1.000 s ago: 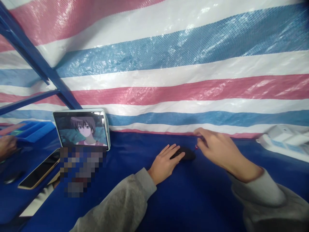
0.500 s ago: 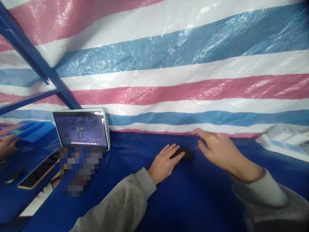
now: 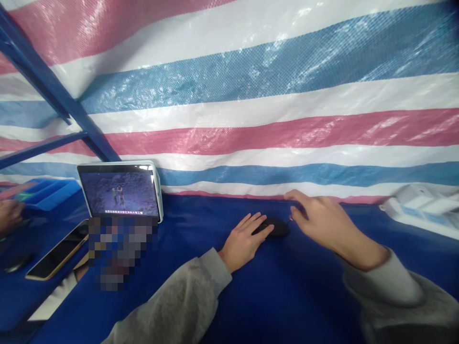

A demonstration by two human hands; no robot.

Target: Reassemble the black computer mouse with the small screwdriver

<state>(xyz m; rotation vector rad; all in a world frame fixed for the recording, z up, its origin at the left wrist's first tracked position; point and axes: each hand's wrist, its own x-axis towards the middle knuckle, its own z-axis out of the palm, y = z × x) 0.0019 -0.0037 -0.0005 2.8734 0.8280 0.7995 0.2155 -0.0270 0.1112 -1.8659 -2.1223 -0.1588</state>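
A black, rounded object like a computer mouse (image 3: 279, 228) lies on the blue tabletop (image 3: 276, 296). My left hand (image 3: 245, 242) rests on its left end with the fingers spread. To the right, my right hand (image 3: 321, 222) is bent at the wrist, its index finger and thumb curled toward each other. A small reddish bit (image 3: 291, 218) shows by the thumb tip, beside the black object; what the fingers hold is too small to make out.
At the left stand a tablet (image 3: 120, 191) playing a video, a phone (image 3: 59, 253) and a blue tray (image 3: 53, 193), with another person's hand (image 3: 10, 217) beside it. White boxes (image 3: 423, 210) lie at the right. Striped sheeting hangs behind.
My right thumb has shifted slightly up and left, toward the index finger. My left hand keeps its place on the black object.
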